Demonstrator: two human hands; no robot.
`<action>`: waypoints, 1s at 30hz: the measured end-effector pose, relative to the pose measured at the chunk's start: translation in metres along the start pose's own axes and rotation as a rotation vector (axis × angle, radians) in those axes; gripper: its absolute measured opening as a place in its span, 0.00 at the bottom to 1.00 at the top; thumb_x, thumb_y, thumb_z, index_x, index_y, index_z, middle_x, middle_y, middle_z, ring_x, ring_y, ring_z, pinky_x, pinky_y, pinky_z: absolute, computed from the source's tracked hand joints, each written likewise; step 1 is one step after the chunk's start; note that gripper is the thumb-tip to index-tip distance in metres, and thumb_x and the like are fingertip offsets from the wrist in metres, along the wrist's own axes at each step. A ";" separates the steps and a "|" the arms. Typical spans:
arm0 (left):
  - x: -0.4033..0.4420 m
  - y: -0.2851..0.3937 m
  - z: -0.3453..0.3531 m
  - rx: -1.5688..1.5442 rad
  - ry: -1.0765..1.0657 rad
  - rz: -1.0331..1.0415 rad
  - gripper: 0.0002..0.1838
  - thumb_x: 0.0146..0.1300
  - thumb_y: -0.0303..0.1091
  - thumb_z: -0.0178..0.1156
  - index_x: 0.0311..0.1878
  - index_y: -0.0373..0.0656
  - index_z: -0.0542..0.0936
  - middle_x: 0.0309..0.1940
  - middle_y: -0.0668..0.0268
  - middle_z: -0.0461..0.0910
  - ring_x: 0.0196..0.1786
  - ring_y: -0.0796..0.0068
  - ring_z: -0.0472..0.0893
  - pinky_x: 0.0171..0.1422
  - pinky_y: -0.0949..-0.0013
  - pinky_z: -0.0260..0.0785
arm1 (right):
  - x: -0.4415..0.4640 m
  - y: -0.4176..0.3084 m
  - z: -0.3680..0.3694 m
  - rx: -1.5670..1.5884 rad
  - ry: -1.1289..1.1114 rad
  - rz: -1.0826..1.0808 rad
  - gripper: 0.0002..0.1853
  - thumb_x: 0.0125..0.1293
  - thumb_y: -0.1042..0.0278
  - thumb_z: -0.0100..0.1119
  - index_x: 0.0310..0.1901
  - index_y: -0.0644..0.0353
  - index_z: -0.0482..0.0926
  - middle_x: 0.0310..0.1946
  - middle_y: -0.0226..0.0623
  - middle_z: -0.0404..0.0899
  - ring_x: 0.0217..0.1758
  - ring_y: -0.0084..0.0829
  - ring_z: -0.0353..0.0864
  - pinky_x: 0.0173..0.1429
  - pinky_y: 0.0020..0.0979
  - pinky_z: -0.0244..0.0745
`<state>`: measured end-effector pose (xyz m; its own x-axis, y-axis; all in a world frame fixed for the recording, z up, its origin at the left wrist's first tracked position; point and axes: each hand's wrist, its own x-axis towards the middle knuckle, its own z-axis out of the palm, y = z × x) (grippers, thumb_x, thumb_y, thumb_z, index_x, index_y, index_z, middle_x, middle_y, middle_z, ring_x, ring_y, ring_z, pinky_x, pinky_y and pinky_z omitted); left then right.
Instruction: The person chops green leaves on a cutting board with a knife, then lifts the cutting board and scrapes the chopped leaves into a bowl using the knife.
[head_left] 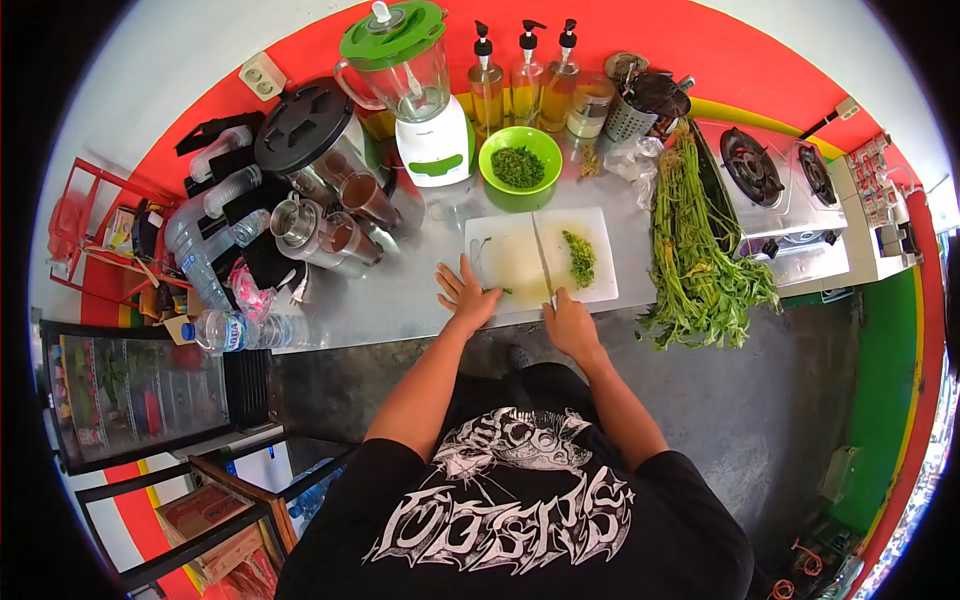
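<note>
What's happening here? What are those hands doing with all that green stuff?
A person is at a metal counter with a knife in their right hand, its blade over a white cutting board. Their left hand is spread at the board's near left corner. Chopped greens lie right of the blade. More cut greens sit in a green bowl, and a big leafy bunch lies to the right.

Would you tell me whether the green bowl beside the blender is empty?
Not empty: a mound of chopped greens sits inside the bowl, whose inner wall shows around it.
</note>
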<state>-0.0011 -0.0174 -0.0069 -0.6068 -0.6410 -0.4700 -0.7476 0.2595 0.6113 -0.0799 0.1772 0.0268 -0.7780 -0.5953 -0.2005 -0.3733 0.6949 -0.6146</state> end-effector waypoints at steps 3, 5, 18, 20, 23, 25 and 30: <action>0.001 -0.005 0.003 0.009 0.020 0.021 0.64 0.55 0.50 0.70 0.81 0.51 0.33 0.77 0.42 0.12 0.79 0.45 0.13 0.77 0.33 0.14 | 0.000 -0.005 0.021 0.072 -0.032 -0.094 0.17 0.70 0.60 0.56 0.46 0.70 0.70 0.30 0.66 0.80 0.37 0.67 0.81 0.44 0.59 0.75; -0.001 -0.004 0.003 0.044 0.024 0.034 0.65 0.54 0.52 0.72 0.81 0.51 0.33 0.77 0.42 0.12 0.79 0.44 0.14 0.77 0.33 0.15 | -0.004 -0.017 0.022 0.056 -0.076 -0.078 0.17 0.70 0.61 0.55 0.46 0.71 0.70 0.30 0.67 0.80 0.37 0.67 0.81 0.44 0.59 0.75; 0.001 -0.007 0.005 0.003 0.045 0.052 0.67 0.51 0.54 0.74 0.81 0.52 0.34 0.77 0.41 0.14 0.80 0.44 0.14 0.77 0.33 0.15 | -0.009 -0.023 0.032 -0.052 -0.183 0.012 0.16 0.72 0.59 0.51 0.48 0.64 0.66 0.34 0.65 0.81 0.39 0.67 0.82 0.47 0.62 0.76; 0.002 -0.009 0.006 -0.005 0.046 0.043 0.66 0.52 0.54 0.73 0.81 0.52 0.34 0.78 0.42 0.13 0.80 0.44 0.14 0.77 0.33 0.15 | -0.010 -0.021 0.028 -0.066 -0.168 0.003 0.15 0.72 0.58 0.52 0.48 0.63 0.67 0.33 0.65 0.81 0.39 0.67 0.82 0.47 0.61 0.76; 0.001 -0.009 0.006 0.012 0.053 0.055 0.64 0.55 0.53 0.71 0.81 0.52 0.33 0.77 0.41 0.13 0.79 0.43 0.14 0.77 0.33 0.15 | -0.010 -0.022 0.021 -0.087 -0.167 0.004 0.15 0.72 0.58 0.52 0.48 0.63 0.67 0.32 0.64 0.82 0.39 0.66 0.82 0.46 0.61 0.76; 0.000 -0.007 0.005 0.033 0.036 0.045 0.65 0.54 0.53 0.72 0.81 0.52 0.33 0.77 0.41 0.13 0.79 0.43 0.14 0.76 0.33 0.15 | -0.011 -0.022 0.018 -0.099 -0.159 0.003 0.16 0.71 0.58 0.53 0.48 0.63 0.67 0.32 0.63 0.82 0.39 0.65 0.83 0.46 0.60 0.77; 0.000 -0.005 0.003 0.052 0.025 0.039 0.67 0.53 0.52 0.73 0.81 0.52 0.31 0.77 0.41 0.11 0.79 0.43 0.13 0.76 0.32 0.15 | -0.009 -0.027 0.018 -0.126 -0.188 0.026 0.18 0.72 0.57 0.52 0.50 0.65 0.67 0.34 0.64 0.81 0.40 0.67 0.82 0.47 0.61 0.75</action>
<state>0.0017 -0.0163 -0.0118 -0.6297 -0.6470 -0.4300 -0.7368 0.3218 0.5947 -0.0536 0.1569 0.0311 -0.6850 -0.6327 -0.3612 -0.4234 0.7492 -0.5094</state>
